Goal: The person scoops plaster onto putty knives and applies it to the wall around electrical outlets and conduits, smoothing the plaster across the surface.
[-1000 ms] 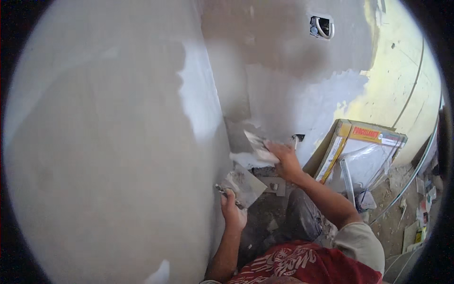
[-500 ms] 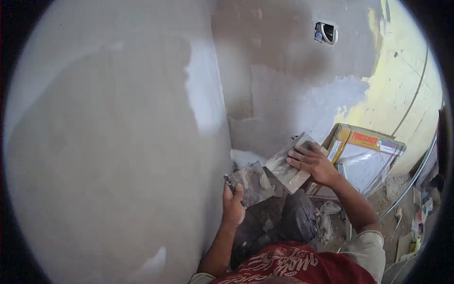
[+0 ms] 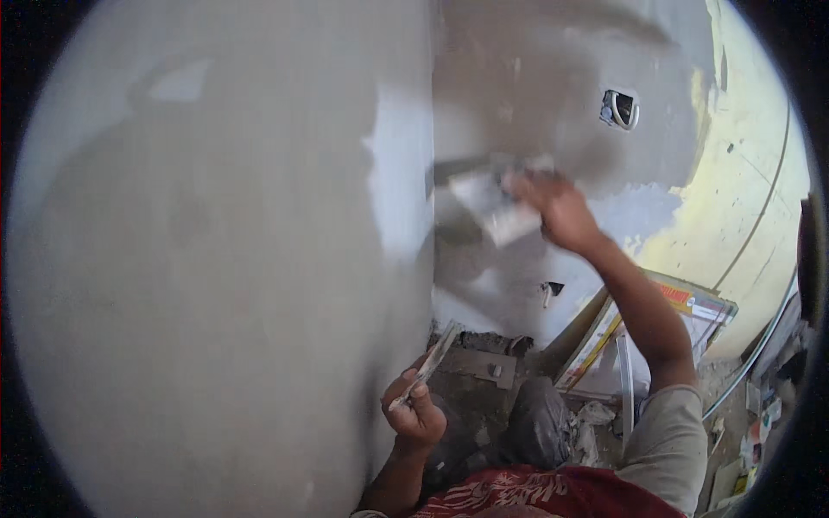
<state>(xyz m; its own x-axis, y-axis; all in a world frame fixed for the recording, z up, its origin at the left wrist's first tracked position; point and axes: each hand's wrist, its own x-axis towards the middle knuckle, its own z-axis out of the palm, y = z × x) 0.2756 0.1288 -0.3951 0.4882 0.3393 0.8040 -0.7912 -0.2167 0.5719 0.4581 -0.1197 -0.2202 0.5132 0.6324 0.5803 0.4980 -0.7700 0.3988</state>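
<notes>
Raised from near the floor, the right hand point(image 3: 557, 211) grips a trowel point(image 3: 496, 207) flat against the wall point(image 3: 535, 104) below the socket hole point(image 3: 619, 108), spreading plaster; the left hand point(image 3: 416, 414) clutches a second blade point(image 3: 427, 363) low, in reserve.

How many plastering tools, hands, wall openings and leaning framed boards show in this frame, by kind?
Flat plastering blades: 2, a pale smeared trowel in the right hand, a narrow grey blade in the left hand.
Hands: 2, right hand, left hand.
Openings in the grey plastered wall: 2, an upper box cut-out, a small lower hole.
Leaning yellow-framed boards: 1.
Total: 7
</notes>
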